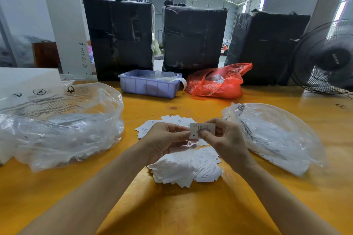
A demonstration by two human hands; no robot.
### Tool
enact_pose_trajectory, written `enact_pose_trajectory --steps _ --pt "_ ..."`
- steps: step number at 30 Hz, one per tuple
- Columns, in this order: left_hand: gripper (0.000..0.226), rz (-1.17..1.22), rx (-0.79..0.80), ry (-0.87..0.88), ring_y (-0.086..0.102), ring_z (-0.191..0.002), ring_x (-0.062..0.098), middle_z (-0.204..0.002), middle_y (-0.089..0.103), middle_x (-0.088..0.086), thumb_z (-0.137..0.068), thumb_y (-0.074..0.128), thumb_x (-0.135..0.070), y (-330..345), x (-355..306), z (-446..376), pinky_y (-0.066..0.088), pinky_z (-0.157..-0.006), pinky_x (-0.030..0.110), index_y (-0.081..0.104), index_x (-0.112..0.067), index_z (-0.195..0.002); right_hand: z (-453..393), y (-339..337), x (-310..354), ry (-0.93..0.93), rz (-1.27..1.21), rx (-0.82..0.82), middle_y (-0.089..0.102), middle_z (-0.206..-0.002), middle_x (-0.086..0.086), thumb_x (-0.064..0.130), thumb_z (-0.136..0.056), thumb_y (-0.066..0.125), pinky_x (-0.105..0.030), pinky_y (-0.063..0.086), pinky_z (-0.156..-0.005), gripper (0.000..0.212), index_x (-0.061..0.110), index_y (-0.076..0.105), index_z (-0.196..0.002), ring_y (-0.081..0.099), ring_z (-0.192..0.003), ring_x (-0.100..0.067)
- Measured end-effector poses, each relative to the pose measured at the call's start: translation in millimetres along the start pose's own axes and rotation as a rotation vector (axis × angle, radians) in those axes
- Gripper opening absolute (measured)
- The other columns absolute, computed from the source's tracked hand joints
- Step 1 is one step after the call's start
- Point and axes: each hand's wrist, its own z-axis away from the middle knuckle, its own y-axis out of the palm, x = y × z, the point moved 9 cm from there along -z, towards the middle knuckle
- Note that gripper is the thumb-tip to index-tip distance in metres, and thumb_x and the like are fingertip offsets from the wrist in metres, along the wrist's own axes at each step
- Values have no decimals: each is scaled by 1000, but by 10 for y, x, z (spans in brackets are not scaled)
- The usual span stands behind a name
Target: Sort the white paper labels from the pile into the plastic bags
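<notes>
A pile of white paper labels [188,168] lies on the yellow table [172,206] in front of me, and more labels fan out behind my hands. Above the pile I hold up one white label [200,129] marked L. My left hand [164,140] pinches its left edge and my right hand [221,137] pinches its right side between thumb and fingers. A large clear plastic bag [57,126] sits to the left with labels inside. Another clear plastic bag [275,137] lies to the right.
At the back of the table stand a purple plastic bin [149,87], a red plastic bag [219,84] and three black wrapped bales [193,38]. A black fan [324,57] stands at the far right.
</notes>
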Motion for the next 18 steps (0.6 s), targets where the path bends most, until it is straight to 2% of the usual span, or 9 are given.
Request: enact_pose_trajectory --steps 3,6,10,13,16,18 --pt "21 -7 -8 10 72 -67 18 -78 74 13 -67 68 -9 7 -19 5 57 -55 23 69 -1 -87 -5 14 -41 48 -20 27 64 -72 -4 0 -83 67 -16 46 -54 6 5 66 -86 56 -58 0" --pt "10 -24 -34 35 71 -63 15 -73 73 10 -80 64 -5 -27 -41 -8 56 -54 22 69 0 -89 7 71 -110 140 -66 106 60 -70 -4 2 -84 66 -18 43 -55 4 5 66 -85 52 -58 -3" --pt "11 -87 -61 66 71 -68 17 -76 72 11 -87 60 -7 -45 -66 -10 55 -54 21 69 -1 -89 58 215 -204 278 -156 244 55 -77 -9 2 -93 53 -24 39 -61 18 1 64 -107 47 -66 -14" --pt "12 -99 -59 65 71 -68 17 -77 71 12 -87 61 -8 -27 -48 -12 56 -55 22 69 0 -91 94 288 -188 290 -146 324 49 -78 -11 2 -95 48 -21 38 -59 27 3 57 -121 44 -64 -13" --pt "10 -99 -65 56 72 -73 21 -83 72 16 -85 64 -6 -27 -33 -12 58 -60 24 69 0 -92 80 265 -127 224 -22 285 54 -75 -7 3 -93 54 -16 41 -54 28 11 58 -120 48 -63 -10" --pt "17 -46 -65 50 73 -74 24 -86 72 19 -79 67 2 -35 -38 -4 57 -60 22 66 4 -96 38 177 -60 156 2 181 60 -78 -5 2 -92 55 -19 46 -57 19 8 63 -108 53 -66 -10"
